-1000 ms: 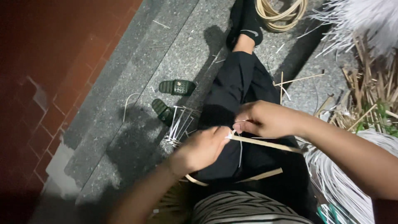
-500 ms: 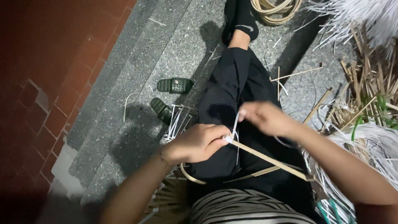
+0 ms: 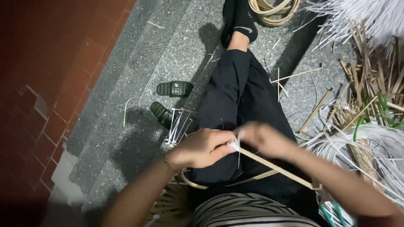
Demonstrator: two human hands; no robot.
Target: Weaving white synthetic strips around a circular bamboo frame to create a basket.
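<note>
Speckled grey stone floor (image 3: 176, 46) under me. Over my lap, my left hand (image 3: 202, 148) pinches a thin white strip (image 3: 234, 145) against the pale flat bamboo slat (image 3: 277, 168); my right hand (image 3: 265, 138) grips there too (blurred). I'd keep the binding taut. Dark green sandals (image 3: 168, 98) lie left, white strip bundles (image 3: 357, 147) crowd right; most room is leftward.

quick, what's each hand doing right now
Left hand: closed, pinching a thin white strip at the end of a flat cane strip.
Right hand: motion-blurred at the same white strip; grip cannot be told.
</note>
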